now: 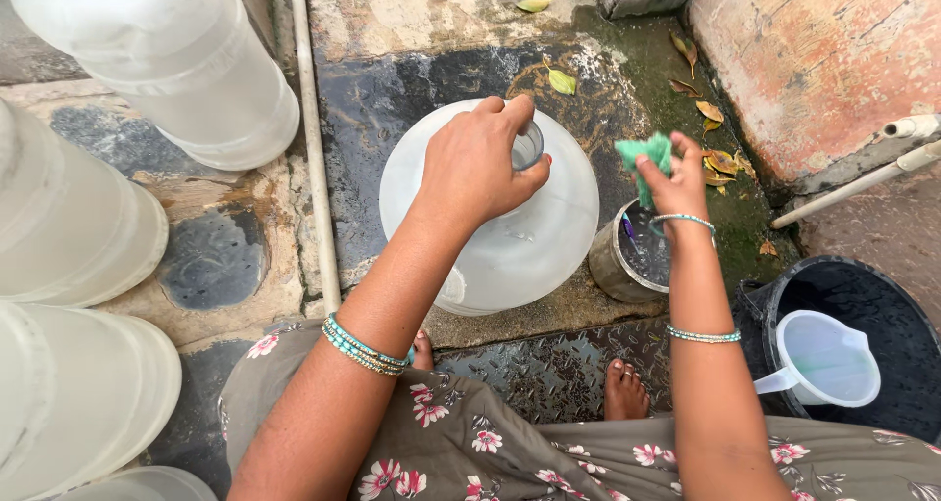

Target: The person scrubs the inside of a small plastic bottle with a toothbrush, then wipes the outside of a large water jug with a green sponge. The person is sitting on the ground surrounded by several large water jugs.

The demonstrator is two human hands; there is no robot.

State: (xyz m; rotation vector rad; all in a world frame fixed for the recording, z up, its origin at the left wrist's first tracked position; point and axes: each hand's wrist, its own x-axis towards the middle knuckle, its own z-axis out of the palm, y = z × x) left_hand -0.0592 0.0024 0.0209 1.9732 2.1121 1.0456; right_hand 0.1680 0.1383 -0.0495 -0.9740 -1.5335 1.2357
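Note:
A large clear water jug [510, 256] stands upright on the wet ground in front of me. My left hand [475, 163] grips the jug's neck at the top. My right hand [674, 173] holds a green scrub pad [644, 154] pinched in its fingers, raised just right of the jug and above a small metal pot [613, 266] with water in it. Both wrists wear beaded bangles.
Several more clear jugs [167, 60] stand along the left. A black bucket [882, 305] with a white plastic mug [828, 359] inside sits at the right. A white pipe [312, 138] runs down the ground; dry leaves lie near a brick wall [823, 60]. My bare feet [624, 388] rest below the jug.

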